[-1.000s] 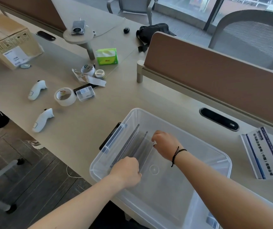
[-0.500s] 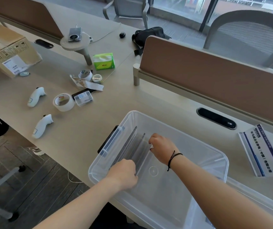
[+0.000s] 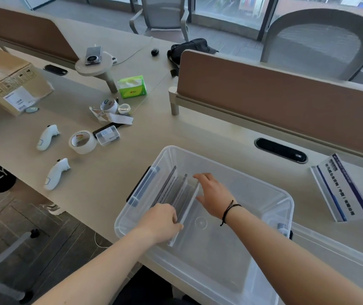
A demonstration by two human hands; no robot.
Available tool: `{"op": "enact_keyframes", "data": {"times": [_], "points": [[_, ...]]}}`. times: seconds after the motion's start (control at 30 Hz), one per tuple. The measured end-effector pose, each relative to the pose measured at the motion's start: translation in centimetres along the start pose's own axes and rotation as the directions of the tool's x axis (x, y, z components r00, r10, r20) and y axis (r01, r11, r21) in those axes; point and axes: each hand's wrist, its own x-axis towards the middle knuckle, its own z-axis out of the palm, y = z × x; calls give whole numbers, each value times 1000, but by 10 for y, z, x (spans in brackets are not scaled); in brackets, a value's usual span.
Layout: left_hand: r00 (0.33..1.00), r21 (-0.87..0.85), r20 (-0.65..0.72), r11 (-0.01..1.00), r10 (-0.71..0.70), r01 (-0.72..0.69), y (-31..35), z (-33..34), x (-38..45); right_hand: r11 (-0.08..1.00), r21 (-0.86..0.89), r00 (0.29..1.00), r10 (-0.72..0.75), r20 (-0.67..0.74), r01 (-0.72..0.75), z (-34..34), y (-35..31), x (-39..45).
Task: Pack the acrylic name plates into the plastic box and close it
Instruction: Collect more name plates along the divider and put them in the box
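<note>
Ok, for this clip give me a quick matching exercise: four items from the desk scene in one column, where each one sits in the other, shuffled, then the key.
Items:
1. phone
2. tape roll
3. upright name plates
4. printed name plate

Places:
A. inside the plastic box, at its left end
B. on the desk right of the box
C. on a small round stand
D. on the desk beside a small clear case

Pairs: 1-C, 2-D, 3-A, 4-B

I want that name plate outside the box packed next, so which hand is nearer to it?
Right. The right hand is inside the plastic box, on the side toward the loose name plate; the left hand is farther across.
</note>
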Motion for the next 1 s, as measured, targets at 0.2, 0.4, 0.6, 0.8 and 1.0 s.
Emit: {"op": "enact_keyframes", "data": {"times": [0.2, 0.4, 0.6, 0.8, 1.0], "points": [[992, 131, -26, 984, 126, -121, 16, -11, 8, 992, 78, 994, 102, -43, -99, -18, 7, -18], [930, 199, -107, 924, 353, -328, 51, -36, 31, 970, 130, 964, 225, -143, -207, -38, 4, -39], [845, 147, -112, 850, 522, -506, 96, -50, 59, 942, 160, 901, 329, -283, -294, -68, 5, -67], [713, 202, -135, 723, 689, -661, 153, -57, 71, 917, 221, 814, 398, -422, -333, -95, 21, -99], [643, 232, -146, 658, 752, -717, 218, -51, 84, 864, 305, 700, 503, -507, -400, -122, 60, -128]]}}
